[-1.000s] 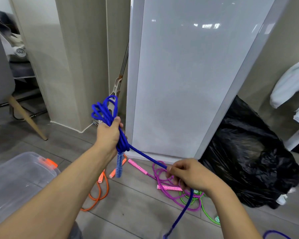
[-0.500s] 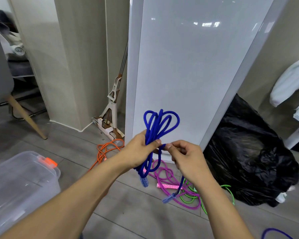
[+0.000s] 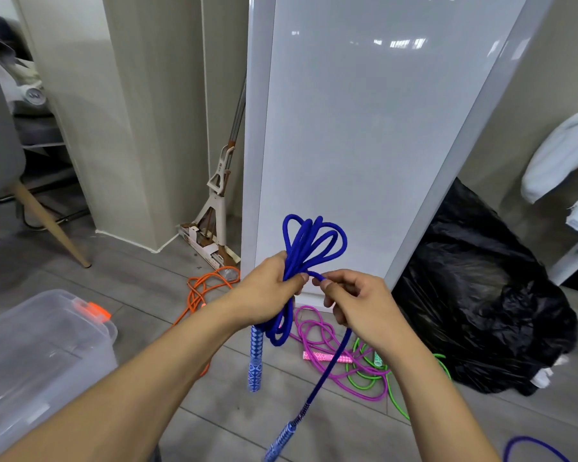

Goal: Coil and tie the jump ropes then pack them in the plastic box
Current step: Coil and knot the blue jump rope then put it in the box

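Loops of a blue jump rope [image 3: 311,241] stand up in the middle of the view, gathered into a bundle that the left hand [image 3: 271,291] grips round its waist, fingers and thumb curled tight about the strands. Shorter loops hang out below that fist, and one patterned blue handle [image 3: 256,358] dangles straight down beneath it. The right hand [image 3: 357,305] sits just beside the left, its thumb and forefinger pinching a single strand where it bends out of the bundle. From under this hand the loose end runs down at a slant to the second handle [image 3: 281,438] near the bottom edge. Both hands are held up over a grey plank floor [image 3: 147,278], in front of a tall white panel [image 3: 347,128]. The clear plastic box [image 3: 47,355] with an orange latch [image 3: 94,310] stands on the floor at lower left, well apart from the blue rope. More ropes lie uncoiled on the floor: an orange rope [image 3: 207,285] behind the left forearm, a pink rope [image 3: 317,331] under the hands, and a green rope [image 3: 394,391] tangled with the pink one. A curve of purple rope [image 3: 531,445] shows at the lower right corner. A black bag [image 3: 481,295] slumps to the right of the panel, and a mop [image 3: 221,181] leans to its left.
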### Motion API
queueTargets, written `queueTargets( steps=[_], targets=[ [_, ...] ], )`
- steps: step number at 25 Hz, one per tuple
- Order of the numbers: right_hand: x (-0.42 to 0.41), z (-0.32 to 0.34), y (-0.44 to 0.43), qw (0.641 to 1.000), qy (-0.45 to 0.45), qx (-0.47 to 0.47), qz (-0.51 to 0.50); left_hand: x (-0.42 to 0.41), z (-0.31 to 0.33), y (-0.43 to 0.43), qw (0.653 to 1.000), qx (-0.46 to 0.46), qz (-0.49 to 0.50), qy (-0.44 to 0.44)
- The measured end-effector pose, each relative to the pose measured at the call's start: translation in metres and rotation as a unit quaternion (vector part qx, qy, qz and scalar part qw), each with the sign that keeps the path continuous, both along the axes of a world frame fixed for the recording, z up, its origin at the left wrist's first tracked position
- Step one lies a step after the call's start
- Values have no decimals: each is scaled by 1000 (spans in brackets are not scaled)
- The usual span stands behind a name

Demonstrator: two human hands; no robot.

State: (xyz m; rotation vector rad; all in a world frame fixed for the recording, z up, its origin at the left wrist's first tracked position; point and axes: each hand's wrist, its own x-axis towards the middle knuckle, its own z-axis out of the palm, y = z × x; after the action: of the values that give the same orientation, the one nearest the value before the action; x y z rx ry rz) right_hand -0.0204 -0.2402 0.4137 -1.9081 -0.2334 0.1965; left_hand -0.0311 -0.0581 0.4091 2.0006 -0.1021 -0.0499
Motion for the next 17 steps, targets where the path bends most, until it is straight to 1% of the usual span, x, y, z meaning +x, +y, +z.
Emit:
queueTargets(
  steps=[2, 4, 5, 8, 11, 13, 14, 15, 17],
  targets=[
    [2, 0, -8, 998, 2, -65, 18, 3, -1, 5, 996, 83, 14, -17],
    [3, 0, -19, 990, -9, -138, 36, 5, -3, 9, 988, 154, 4, -5],
    [3, 0, -23, 986, -16, -160, 50, 4, -3, 10, 980, 197, -8, 4],
    [-2, 6, -29, 980, -60, -162, 95, 4, -10, 10, 943, 328, -58, 15],
    [-7, 14, -26, 970, -137, -178, 88, -1, -11, 0, 894, 437, -99, -4],
    [-6, 17, -26, 966, -176, -178, 61, -5, -9, -7, 872, 470, -131, -21],
    [-4, 18, -28, 970, -179, -157, 53, -7, -8, -9, 867, 474, -150, -31],
    [-2, 17, -30, 976, -169, -126, 49, -10, -4, -11, 867, 467, -170, -34],
    [1, 15, -36, 988, -137, -51, 48, -14, 1, -12, 880, 426, -202, -61]
  ],
)
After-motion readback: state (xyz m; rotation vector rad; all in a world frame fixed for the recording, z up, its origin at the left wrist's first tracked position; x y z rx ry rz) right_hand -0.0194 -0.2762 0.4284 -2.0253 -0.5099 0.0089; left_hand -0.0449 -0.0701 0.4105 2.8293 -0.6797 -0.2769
